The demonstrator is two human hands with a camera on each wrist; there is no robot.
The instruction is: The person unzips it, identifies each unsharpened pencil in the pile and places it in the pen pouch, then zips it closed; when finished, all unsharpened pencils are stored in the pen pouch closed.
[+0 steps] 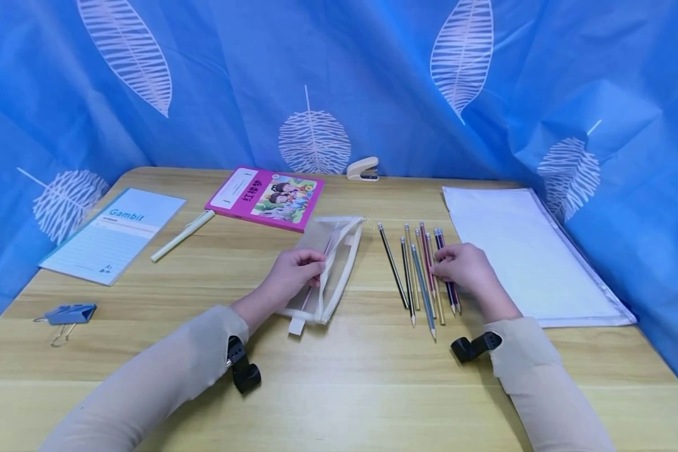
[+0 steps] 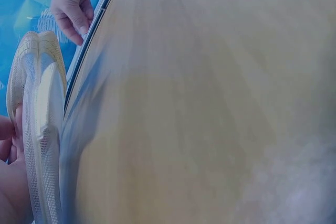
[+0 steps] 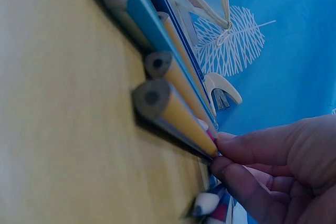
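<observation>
My left hand grips the open edge of a white mesh zip pouch, fingers at its mouth. The pouch stands partly open, its white tab toward me; the left wrist view shows the pouch edge-on beside the fingers. To the right lies a loose row of several pencils, mostly with points toward me. At this row's right side, my right hand pinches a yellow pencil between thumb and forefinger. Its blunt end faces the right wrist camera. Dark pencils lie beneath that hand.
A white flat pouch lies at right. Toward the back are a pink book and a white stapler. On the left lie a notebook, a pale green pen and a blue binder clip. Blue cloth hangs behind.
</observation>
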